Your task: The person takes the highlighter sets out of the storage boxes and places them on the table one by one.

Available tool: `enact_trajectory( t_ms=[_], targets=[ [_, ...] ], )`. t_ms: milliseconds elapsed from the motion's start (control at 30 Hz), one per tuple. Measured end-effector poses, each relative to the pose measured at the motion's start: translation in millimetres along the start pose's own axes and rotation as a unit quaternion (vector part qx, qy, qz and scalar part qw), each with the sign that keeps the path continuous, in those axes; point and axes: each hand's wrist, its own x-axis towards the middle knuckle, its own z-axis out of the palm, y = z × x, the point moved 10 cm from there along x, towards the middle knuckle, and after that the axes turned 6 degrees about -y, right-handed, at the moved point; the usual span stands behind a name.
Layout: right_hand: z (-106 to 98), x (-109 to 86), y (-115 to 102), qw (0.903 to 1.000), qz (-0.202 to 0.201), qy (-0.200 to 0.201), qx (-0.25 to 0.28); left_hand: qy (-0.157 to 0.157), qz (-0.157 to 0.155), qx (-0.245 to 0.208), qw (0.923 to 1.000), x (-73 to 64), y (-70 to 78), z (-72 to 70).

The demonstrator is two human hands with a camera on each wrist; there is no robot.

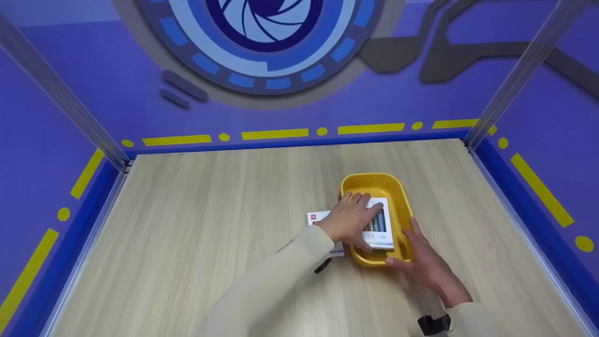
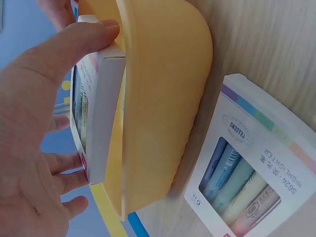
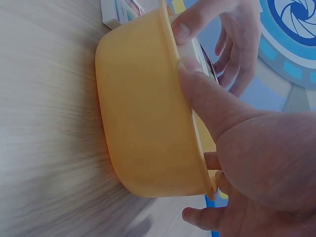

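My left hand [image 1: 350, 221] grips a white box of highlighters [image 1: 380, 239] over the yellow bin [image 1: 374, 179], thumb at the near end and fingers spread toward the far end. In the left wrist view this box [image 2: 102, 118] is tilted within the bin's rim, its pens showing through a window. My right hand [image 1: 427, 260] holds the bin at its near right corner, the thumb [image 3: 200, 81] at the rim and fingers over the side wall. A second highlighter box [image 2: 242, 182] lies flat on the table beside the bin's left side, partly hidden by the left forearm in the head view.
The wooden table [image 1: 210, 210] extends left of the bin. Blue-purple panels [image 1: 281, 117] with yellow markings enclose its back and sides, with metal posts [image 1: 514, 79] at the back corners. A black strap [image 1: 434, 324] is on the right wrist.
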Motion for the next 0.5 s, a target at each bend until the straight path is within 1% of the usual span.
enact_trajectory(
  t_ms=[167, 367, 500],
  targets=[
    [0.9, -1.6, 1.3, 1.0, 0.006, 0.0, 0.006, -0.002, 0.001, -0.006, 1.0, -2.9, -1.5, -1.2],
    [-0.8, -2.3, 4.4, 0.9999, 0.014, 0.005, -0.003, 0.002, 0.007, -0.008, 0.9999, -5.9, -2.6, -3.6],
    [-0.3, -3.2, 3.4, 1.0, 0.004, 0.007, -0.004, 0.005, 0.003, -0.014, 0.9999, -8.3, -3.8, -4.0]
  ],
)
